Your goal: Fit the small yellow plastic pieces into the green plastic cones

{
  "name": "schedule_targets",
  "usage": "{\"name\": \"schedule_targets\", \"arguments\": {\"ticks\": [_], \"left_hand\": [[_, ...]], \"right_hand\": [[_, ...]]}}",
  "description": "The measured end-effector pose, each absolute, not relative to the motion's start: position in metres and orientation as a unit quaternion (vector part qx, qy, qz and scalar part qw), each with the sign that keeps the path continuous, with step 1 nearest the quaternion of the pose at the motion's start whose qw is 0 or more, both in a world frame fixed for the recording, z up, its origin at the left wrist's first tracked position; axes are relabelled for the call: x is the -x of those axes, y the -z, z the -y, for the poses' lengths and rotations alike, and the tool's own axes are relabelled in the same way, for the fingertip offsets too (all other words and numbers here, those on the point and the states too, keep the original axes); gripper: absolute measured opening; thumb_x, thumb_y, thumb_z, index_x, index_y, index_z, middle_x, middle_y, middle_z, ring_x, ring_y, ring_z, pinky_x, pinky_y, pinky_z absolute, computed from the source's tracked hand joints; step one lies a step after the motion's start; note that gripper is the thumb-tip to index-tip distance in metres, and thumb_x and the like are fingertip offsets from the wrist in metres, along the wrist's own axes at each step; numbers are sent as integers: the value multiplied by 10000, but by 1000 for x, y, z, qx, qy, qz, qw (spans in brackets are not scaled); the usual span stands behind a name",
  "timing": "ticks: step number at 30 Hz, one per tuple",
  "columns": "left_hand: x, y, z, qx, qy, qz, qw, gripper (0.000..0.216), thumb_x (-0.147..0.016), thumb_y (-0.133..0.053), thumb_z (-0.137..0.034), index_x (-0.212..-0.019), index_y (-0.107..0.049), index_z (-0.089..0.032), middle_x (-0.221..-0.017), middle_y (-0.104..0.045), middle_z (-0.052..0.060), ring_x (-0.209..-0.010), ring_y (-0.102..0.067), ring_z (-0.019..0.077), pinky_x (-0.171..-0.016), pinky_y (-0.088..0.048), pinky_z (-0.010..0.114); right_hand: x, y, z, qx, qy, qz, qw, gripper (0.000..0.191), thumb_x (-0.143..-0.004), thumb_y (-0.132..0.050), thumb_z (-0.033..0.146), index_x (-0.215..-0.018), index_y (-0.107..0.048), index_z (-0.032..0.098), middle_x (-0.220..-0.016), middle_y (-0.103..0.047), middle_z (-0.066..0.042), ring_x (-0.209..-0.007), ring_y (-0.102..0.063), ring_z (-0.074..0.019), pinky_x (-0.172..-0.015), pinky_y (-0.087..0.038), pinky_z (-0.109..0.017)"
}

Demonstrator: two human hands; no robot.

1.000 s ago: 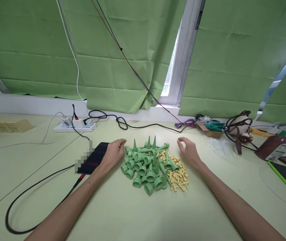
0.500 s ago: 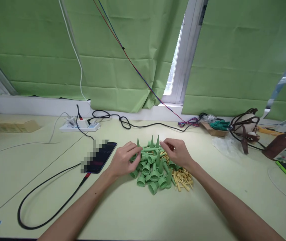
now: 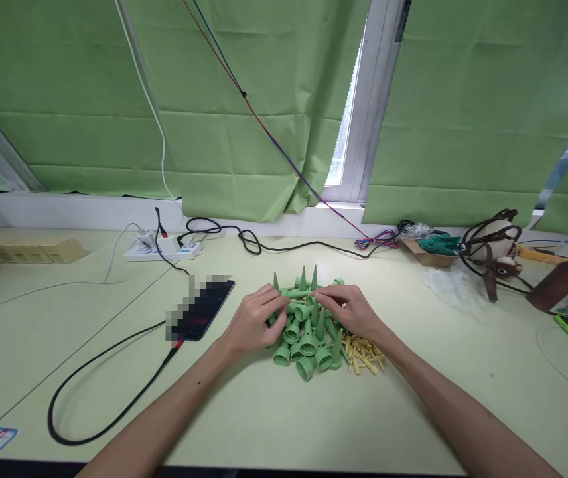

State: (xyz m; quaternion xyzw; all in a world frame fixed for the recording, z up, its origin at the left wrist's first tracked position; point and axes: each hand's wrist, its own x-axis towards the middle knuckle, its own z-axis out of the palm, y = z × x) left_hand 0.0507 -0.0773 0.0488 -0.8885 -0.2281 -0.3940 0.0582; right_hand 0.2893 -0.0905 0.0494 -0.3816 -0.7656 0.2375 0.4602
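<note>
A heap of green plastic cone spikes point(image 3: 306, 335) lies on the pale green table point(image 3: 264, 411), with a small pile of yellow pegs point(image 3: 363, 352) at its right side. My left hand point(image 3: 251, 322) rests on the heap's left side, fingers curled round a green cone. My right hand point(image 3: 351, 311) reaches in from the right, fingers pinched over the top of the heap on a long green spike point(image 3: 301, 293) that lies crosswise between both hands.
A dark phone point(image 3: 204, 309) on a black cable point(image 3: 105, 392) lies left of the heap. A white power strip point(image 3: 162, 249) sits behind it. A brown strapped bag point(image 3: 493, 255), a cardboard tray point(image 3: 426, 252) and a brown bottle point(image 3: 563, 285) stand at the right. Green curtains hang behind.
Both hands have come in from the sides of the heap and closed on green pieces at its top. The camera has shifted slightly.
</note>
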Motion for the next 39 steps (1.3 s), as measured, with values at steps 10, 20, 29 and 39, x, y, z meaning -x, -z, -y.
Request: {"name": "schedule_targets", "arguments": {"ticks": [10,20,29,39], "left_hand": [[-55,-50,82,895,385,224,35,153,-830,-535,-69,-906,-632,-160,-739,-623,49,-685,-485,170,-635,-430,319],[-64,-73,86,918,308,239,74,156,-858,-495,-141,-901,-643,-163,-749,-591,57,-724,-487,187,-619,-396,307],[-107,-91,86,917,204,338,-58,183,-818,-481,-110,-673,-556,-195,-565,-561,-12,-509,-511,145,-465,-297,262],[-95,-77,82,889,355,289,-36,208,-945,-473,-188,-1063,-643,-188,-949,-703,63,-818,-654,183,-707,-524,301]], "right_hand": [[-293,-47,94,374,-254,769,452,208,-927,-585,332,-866,-733,198,-795,-707,-39,-651,-555,-148,-576,-422,-261],[-290,-50,99,377,-210,744,510,178,-953,-528,296,-890,-652,185,-789,-657,-34,-684,-580,-153,-628,-471,-267],[-295,-46,94,408,-115,704,570,163,-958,-525,301,-892,-610,179,-758,-635,-29,-637,-579,-137,-608,-495,-261],[-301,-45,99,374,108,707,591,76,-954,-508,166,-955,-579,194,-770,-656,-40,-597,-578,-123,-565,-470,-250]]}}
